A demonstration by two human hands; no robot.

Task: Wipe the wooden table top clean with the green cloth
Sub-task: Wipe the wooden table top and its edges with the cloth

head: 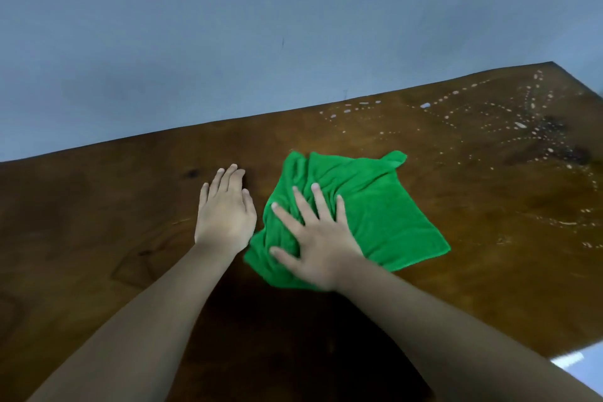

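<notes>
A green cloth [375, 206] lies rumpled on the dark wooden table top [98, 222] near the middle of the view. My right hand [313, 238] presses flat on the cloth's left part, fingers spread, with folds bunched under them. My left hand [225, 209] rests palm down on the bare wood just left of the cloth, fingers together, holding nothing. Pale droplets and streaks [509, 121] dot the table's far right part, beyond the cloth.
A plain blue-grey wall [261, 26] runs along the table's far edge. The table's right edge [574, 343] cuts across the lower right corner, with a light floor patch past it.
</notes>
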